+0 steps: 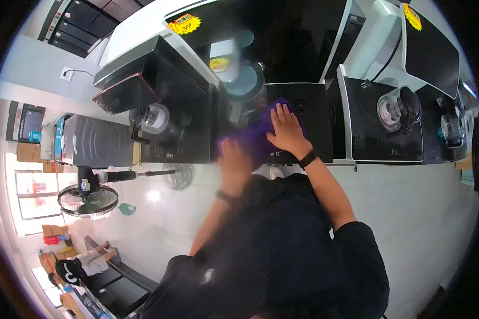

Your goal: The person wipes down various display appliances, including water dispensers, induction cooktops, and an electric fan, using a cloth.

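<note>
A purple cloth is spread on a black glossy cooktop in front of me. My right hand lies flat on its right part, fingers stretched out and a dark band at the wrist. At the cloth's left lower edge is my left hand, smeared by motion, so its fingers cannot be made out. Just beyond the cloth stands a clear glass vessel with a pale bluish top, close to the tall black panel behind.
Glass kettles stand on the cooktops to the left and right. A black range hood rises at the left. A fan lies sideways in view over the pale floor. Another person is at the lower left.
</note>
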